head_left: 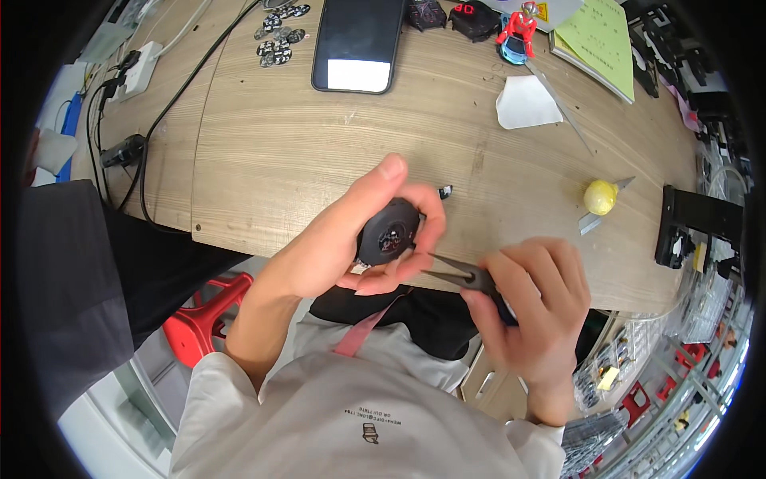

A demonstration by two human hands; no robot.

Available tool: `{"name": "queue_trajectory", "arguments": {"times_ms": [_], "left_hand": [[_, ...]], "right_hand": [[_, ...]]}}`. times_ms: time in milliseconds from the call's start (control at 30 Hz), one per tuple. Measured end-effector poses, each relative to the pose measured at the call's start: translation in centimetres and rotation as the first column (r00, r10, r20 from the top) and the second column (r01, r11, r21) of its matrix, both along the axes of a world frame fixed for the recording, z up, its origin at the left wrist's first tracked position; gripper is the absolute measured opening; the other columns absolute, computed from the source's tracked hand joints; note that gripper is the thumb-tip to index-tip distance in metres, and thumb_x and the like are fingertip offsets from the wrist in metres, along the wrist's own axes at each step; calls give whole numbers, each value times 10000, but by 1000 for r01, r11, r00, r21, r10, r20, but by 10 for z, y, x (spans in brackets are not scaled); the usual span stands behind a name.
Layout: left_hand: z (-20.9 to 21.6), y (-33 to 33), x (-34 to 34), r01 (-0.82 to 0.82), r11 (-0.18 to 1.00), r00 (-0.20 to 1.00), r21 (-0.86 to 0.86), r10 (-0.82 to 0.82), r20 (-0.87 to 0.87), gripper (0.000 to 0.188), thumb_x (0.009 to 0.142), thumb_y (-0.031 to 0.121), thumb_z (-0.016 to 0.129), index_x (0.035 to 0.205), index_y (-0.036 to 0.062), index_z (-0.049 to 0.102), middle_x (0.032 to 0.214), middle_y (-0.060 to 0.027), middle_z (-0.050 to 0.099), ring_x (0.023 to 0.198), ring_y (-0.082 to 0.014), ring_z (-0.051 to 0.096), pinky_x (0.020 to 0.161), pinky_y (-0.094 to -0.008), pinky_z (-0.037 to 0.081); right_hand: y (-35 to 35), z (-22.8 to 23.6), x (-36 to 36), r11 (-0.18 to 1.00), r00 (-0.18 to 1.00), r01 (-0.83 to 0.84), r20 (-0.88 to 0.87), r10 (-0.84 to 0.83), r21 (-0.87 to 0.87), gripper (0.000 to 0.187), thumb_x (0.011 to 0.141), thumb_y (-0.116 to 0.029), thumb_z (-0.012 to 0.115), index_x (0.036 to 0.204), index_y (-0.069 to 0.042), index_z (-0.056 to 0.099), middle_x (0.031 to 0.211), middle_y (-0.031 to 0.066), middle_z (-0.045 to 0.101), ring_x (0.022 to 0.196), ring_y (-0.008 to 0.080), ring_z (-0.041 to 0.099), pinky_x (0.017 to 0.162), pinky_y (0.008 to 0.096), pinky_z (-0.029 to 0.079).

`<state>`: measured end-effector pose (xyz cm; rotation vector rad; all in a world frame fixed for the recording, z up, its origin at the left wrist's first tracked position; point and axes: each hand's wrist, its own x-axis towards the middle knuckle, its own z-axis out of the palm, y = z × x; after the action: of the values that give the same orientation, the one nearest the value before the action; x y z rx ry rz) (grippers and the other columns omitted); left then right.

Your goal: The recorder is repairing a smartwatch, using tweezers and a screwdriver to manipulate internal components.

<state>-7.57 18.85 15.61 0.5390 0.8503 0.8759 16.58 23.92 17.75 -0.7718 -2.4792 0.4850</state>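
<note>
My left hand (pixel 331 235) is closed around a round black watch case (pixel 391 226), held by its rim over the table's front edge. The watch case's back faces up, showing a darker circular window with small marks in its middle. In my right hand (pixel 538 299) is a pair of dark tweezers (pixel 476 279), pinched between thumb and fingers. The tweezers point left, their tips close to the lower right rim of the watch case; whether they touch it I cannot tell. A small dark part (pixel 445 191) lies on the table just beyond my left fingertips.
A phone (pixel 354 48), several small black pieces (pixel 279 36) and a red figurine (pixel 520 30) lie at the back. Right of centre are white paper (pixel 527 102) and a yellow ball (pixel 600 196) with a blade. A black cable (pixel 171 108) crosses the left side.
</note>
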Motion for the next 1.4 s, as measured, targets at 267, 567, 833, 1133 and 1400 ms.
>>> {"name": "queue_trajectory", "arguments": {"times_ms": [267,567,833,1133,1400], "left_hand": [[5,4,5,64,994,993,-94,-73,-93,810,1068,720,262,820,28,602,633,-49,536,453,-92,380,413,-254,259],[15,9,13,-5,979,972,-203,-43,-232,836,1062,685,205,729,14,577,553,-13,496,421,-70,328,388,-253,195],[9,5,5,95,988,973,-124,-119,-199,811,1068,692,239,800,20,605,628,-49,552,485,-95,397,455,-267,279],[12,7,3,162,978,959,-131,-187,-214,787,1065,668,277,833,7,636,638,-50,560,493,-99,417,461,-272,295],[19,9,14,37,960,949,-277,-121,-290,804,1042,650,244,738,6,618,547,-18,516,433,-71,360,403,-256,219]], "right_hand": [[6,4,-15,993,997,-57,63,51,101,358,650,-190,874,935,-32,726,870,66,681,728,287,606,631,391,447],[4,3,-18,995,995,-42,89,34,89,333,658,-184,878,908,-29,722,817,64,661,659,276,573,586,380,425],[4,3,-17,997,994,-61,94,55,54,312,658,-176,875,881,-29,713,795,61,648,631,264,555,560,372,415],[11,3,-14,994,990,-105,99,101,38,300,669,-197,876,859,-34,710,758,49,629,593,242,542,521,356,398],[16,-1,-15,989,987,-137,85,132,52,297,678,-227,881,834,-50,700,723,35,595,569,228,530,507,348,385]]}}
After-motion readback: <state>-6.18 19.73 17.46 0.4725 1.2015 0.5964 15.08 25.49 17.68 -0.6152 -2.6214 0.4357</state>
